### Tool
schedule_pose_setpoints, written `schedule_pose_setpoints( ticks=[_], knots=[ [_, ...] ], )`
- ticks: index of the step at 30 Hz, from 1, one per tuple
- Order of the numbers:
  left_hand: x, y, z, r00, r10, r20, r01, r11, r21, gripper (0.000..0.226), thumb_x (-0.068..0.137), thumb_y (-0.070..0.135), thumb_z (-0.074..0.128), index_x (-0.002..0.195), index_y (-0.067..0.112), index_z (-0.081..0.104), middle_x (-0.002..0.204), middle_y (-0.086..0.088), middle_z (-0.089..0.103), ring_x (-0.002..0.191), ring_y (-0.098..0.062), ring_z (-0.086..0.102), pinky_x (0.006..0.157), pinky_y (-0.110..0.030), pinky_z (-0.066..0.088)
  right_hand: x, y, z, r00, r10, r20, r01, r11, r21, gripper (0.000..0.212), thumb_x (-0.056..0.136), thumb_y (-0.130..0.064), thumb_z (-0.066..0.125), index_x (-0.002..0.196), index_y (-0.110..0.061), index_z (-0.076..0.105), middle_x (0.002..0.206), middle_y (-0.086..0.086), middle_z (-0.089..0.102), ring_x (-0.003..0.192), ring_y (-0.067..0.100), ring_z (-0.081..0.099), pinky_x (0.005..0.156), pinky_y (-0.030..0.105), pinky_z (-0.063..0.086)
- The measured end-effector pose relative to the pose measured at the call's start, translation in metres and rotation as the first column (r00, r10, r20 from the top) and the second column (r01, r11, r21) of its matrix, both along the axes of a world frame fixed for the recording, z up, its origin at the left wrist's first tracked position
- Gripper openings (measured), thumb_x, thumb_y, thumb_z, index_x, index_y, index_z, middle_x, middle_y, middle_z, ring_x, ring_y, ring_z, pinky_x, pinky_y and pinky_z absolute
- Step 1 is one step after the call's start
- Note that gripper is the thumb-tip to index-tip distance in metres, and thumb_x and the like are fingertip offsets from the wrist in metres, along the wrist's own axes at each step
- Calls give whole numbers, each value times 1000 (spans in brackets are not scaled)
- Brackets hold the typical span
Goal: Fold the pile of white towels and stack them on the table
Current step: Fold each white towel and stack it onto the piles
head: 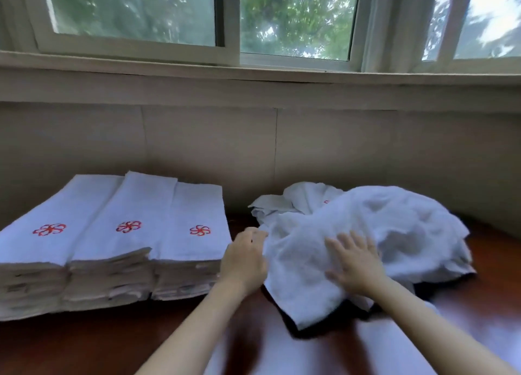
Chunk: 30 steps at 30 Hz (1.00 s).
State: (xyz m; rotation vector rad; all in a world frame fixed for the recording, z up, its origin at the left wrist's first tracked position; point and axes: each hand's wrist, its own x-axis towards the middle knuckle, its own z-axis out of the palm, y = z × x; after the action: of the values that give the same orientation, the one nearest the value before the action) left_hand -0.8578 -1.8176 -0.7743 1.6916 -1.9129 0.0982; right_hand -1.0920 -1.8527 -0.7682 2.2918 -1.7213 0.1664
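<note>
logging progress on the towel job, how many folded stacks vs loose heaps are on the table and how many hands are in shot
folded towel stacks: 3
loose towel heap: 1
hands: 2 (left hand, right hand)
total: 6

- Middle left: three stacks of folded towels (112, 247) side by side on the table (84, 346), wall (197, 143) behind.
- Right of centre: loose pile (394, 228) on the same table, apart from the stacks.
- Between them: left hand (245, 259) at the pile's left edge, perhaps gripping it.
- On the pile's near part: right hand (355, 264), flat.
- Across the top: window (296, 19).
</note>
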Motion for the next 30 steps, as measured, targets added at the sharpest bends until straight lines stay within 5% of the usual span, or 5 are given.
schedule_pose_setpoints(
  ticks=[3,11,19,25,30],
  knots=[
    [-58,-15,-27,955,31,-294,74,938,337,61,88,28,54,143,18,30,143,-6,36,130,-28,38,100,-36,38,-22,0,-3,993,119,8,-116,976,-184,34,61,-22,80,87,-21,58,87,5,64,85,28,61,81,33,46],
    [-76,40,-54,937,-51,-347,167,935,312,18,83,19,61,83,22,44,88,1,52,78,-16,46,69,-28,36,-38,39,-51,993,81,82,-92,986,141,6,89,-27,42,94,-28,39,112,2,59,108,23,50,87,31,33],
    [-67,131,-11,760,-214,-614,526,758,387,35,64,-3,70,59,23,47,56,15,40,54,0,34,50,-15,27,-35,101,-35,889,-124,441,172,983,-70,86,78,-7,49,152,-26,8,149,16,12,135,33,21,110,38,20],
    [-26,164,15,933,-356,-55,250,530,810,26,66,-12,50,59,12,44,57,2,32,52,-8,28,45,-20,22,-27,134,-11,1000,18,-17,-16,993,119,42,83,-18,49,125,-23,45,135,9,40,129,31,34,108,45,20],
    [45,194,28,745,-44,665,-578,455,678,38,88,14,59,126,12,60,122,-5,63,110,-21,61,84,-22,48,6,187,-6,833,186,522,-507,636,582,26,79,-44,66,99,-28,60,100,-7,64,93,10,60,78,21,46]
  ],
)
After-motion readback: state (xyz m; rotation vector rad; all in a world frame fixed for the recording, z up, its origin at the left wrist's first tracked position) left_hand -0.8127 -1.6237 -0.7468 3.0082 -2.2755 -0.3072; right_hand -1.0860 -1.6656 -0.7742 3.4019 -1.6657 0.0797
